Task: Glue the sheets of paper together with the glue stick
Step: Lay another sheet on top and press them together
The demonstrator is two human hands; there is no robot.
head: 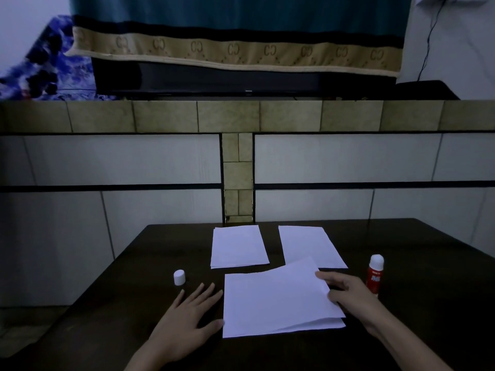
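Two sheets of paper (pixel 278 301) lie stacked at the near middle of the dark surface (pixel 428 317), the upper one skewed, its near right edge slightly lifted; bonding appears under way, pressing flat seemingly left. Right hand (pixel 348 293), fingers loosely spread, rests on the upper sheet's right edge. Left hand (pixel 187 319), flat and open, touches the stack's left edge. Uncapped glue stick (pixel 375 274) upright at right; its cap (pixel 179 277) at left. Two further sheets (pixel 238 246) (pixel 310 245) beyond
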